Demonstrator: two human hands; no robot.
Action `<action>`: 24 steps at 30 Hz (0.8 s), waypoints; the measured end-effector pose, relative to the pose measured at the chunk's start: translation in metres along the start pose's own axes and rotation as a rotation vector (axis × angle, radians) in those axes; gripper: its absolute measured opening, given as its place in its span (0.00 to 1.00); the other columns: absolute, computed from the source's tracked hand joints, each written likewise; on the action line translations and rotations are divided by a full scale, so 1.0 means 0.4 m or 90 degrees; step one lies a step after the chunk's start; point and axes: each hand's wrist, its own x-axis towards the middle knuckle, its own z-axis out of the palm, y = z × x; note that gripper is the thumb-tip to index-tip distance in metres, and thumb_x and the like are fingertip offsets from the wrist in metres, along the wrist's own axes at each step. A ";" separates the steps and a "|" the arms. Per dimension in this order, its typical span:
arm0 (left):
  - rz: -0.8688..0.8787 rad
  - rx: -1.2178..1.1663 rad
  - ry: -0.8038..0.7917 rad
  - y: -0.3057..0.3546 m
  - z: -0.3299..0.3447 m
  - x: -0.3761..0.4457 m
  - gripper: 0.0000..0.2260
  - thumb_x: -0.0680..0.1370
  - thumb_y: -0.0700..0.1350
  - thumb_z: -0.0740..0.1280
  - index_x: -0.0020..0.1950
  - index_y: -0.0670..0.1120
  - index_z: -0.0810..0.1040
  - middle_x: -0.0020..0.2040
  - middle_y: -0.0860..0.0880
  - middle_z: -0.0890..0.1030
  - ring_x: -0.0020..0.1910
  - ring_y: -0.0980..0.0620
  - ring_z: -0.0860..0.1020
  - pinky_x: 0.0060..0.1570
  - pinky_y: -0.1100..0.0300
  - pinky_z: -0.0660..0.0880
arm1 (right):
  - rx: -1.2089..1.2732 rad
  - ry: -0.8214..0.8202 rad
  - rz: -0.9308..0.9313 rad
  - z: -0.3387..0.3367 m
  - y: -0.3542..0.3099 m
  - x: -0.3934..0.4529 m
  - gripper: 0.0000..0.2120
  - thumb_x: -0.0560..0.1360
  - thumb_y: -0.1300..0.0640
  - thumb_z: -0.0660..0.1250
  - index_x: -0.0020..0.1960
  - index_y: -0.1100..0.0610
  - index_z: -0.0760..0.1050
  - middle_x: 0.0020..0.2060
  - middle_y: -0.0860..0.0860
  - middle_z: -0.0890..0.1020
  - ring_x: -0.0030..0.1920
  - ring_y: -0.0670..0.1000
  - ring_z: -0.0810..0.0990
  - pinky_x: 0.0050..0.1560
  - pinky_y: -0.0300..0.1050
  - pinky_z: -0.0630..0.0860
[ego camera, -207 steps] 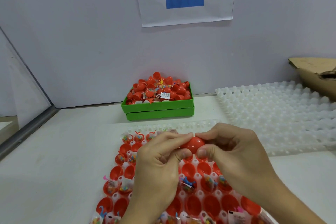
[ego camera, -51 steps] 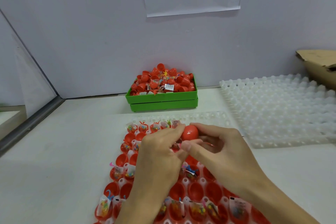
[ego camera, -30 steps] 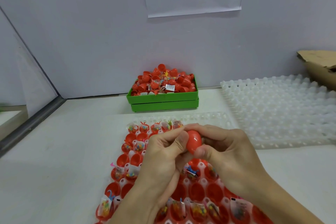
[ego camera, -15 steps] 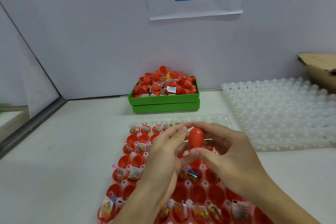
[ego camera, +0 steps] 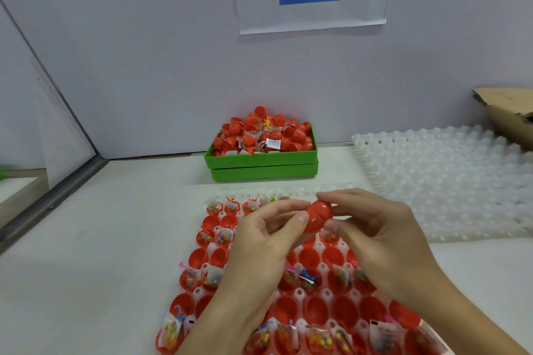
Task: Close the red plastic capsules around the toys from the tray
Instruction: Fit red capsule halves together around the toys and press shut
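A red plastic capsule [ego camera: 318, 215], its two halves joined with the seam showing, is held above the tray between both hands. My left hand [ego camera: 259, 242] pinches its left half with thumb and fingers. My right hand [ego camera: 377, 233] pinches its right half from the other side. Below them lies a clear tray [ego camera: 300, 190] of cells filled with open red capsule halves [ego camera: 315, 310] and small bagged toys [ego camera: 215, 207]. Both hands hide part of the tray's middle.
A green bin [ego camera: 261, 160] heaped with red capsules stands at the back by the wall. A white empty cell tray [ego camera: 450, 176] lies to the right, with a cardboard box [ego camera: 507, 112] behind it. A metal rail [ego camera: 49, 199] runs along the left.
The capsule has turned from upright to lying sideways between my fingers, its seam now facing me. Both hands stay above the tray in much the same place.
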 end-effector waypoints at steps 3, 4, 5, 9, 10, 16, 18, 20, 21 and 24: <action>0.034 0.028 -0.039 -0.002 0.000 -0.001 0.11 0.71 0.41 0.75 0.53 0.47 0.85 0.49 0.45 0.86 0.52 0.49 0.84 0.51 0.62 0.79 | 0.027 0.042 0.015 -0.007 -0.003 0.005 0.19 0.66 0.72 0.76 0.47 0.50 0.84 0.42 0.47 0.86 0.43 0.47 0.86 0.44 0.45 0.82; 0.048 0.048 -0.045 -0.001 0.000 -0.002 0.14 0.70 0.41 0.77 0.54 0.47 0.85 0.49 0.46 0.86 0.52 0.49 0.84 0.51 0.63 0.78 | 0.032 0.049 0.017 -0.009 -0.004 0.006 0.18 0.65 0.71 0.77 0.46 0.50 0.84 0.41 0.47 0.87 0.42 0.47 0.86 0.44 0.46 0.82; 0.060 0.066 -0.046 0.001 0.001 -0.003 0.15 0.70 0.40 0.77 0.55 0.46 0.84 0.49 0.46 0.86 0.51 0.49 0.84 0.51 0.63 0.78 | 0.039 0.051 0.021 -0.009 -0.007 0.006 0.17 0.64 0.70 0.78 0.45 0.51 0.84 0.40 0.47 0.87 0.40 0.47 0.86 0.43 0.47 0.82; 0.083 0.108 -0.028 0.007 0.002 -0.004 0.13 0.73 0.33 0.72 0.53 0.49 0.84 0.46 0.50 0.87 0.49 0.54 0.85 0.48 0.67 0.78 | 0.081 0.023 0.059 -0.015 -0.016 0.007 0.15 0.58 0.60 0.80 0.43 0.55 0.83 0.37 0.52 0.87 0.36 0.53 0.86 0.41 0.53 0.82; 0.084 0.116 -0.027 0.008 0.002 -0.004 0.14 0.73 0.33 0.71 0.52 0.50 0.84 0.46 0.51 0.87 0.48 0.55 0.85 0.47 0.67 0.78 | 0.091 0.008 0.069 -0.019 -0.017 0.006 0.16 0.57 0.57 0.79 0.44 0.56 0.82 0.37 0.53 0.86 0.37 0.55 0.86 0.41 0.54 0.82; 0.088 0.131 -0.031 0.012 0.006 -0.008 0.14 0.74 0.34 0.71 0.54 0.50 0.84 0.47 0.51 0.87 0.49 0.53 0.85 0.49 0.66 0.78 | 0.033 -0.027 0.029 -0.032 -0.019 0.008 0.15 0.67 0.69 0.76 0.49 0.54 0.85 0.41 0.51 0.86 0.43 0.52 0.86 0.48 0.50 0.82; 0.092 0.139 -0.031 0.011 0.007 -0.008 0.14 0.74 0.34 0.72 0.55 0.49 0.84 0.48 0.53 0.87 0.50 0.54 0.84 0.50 0.66 0.78 | 0.022 -0.007 0.026 -0.028 -0.014 0.008 0.14 0.66 0.71 0.76 0.47 0.56 0.86 0.40 0.52 0.86 0.43 0.53 0.86 0.49 0.52 0.82; 0.095 0.148 -0.028 0.012 0.007 -0.009 0.14 0.74 0.34 0.72 0.55 0.49 0.84 0.48 0.54 0.86 0.50 0.56 0.84 0.50 0.67 0.78 | 0.018 0.013 0.025 -0.023 -0.010 0.007 0.14 0.66 0.71 0.76 0.46 0.57 0.86 0.39 0.52 0.87 0.41 0.52 0.86 0.48 0.52 0.83; 0.097 0.155 -0.026 0.011 0.008 -0.010 0.14 0.73 0.34 0.72 0.55 0.50 0.84 0.48 0.54 0.86 0.51 0.57 0.84 0.50 0.67 0.78 | 0.011 0.018 0.022 -0.020 -0.010 0.007 0.14 0.66 0.72 0.76 0.46 0.56 0.86 0.39 0.51 0.87 0.41 0.51 0.86 0.47 0.52 0.83; 0.097 0.173 -0.017 0.011 0.008 -0.011 0.14 0.73 0.34 0.73 0.54 0.51 0.84 0.48 0.55 0.86 0.50 0.57 0.84 0.50 0.68 0.78 | -0.030 0.020 0.007 -0.016 -0.008 0.005 0.15 0.66 0.71 0.76 0.46 0.53 0.86 0.39 0.48 0.87 0.42 0.50 0.86 0.46 0.51 0.83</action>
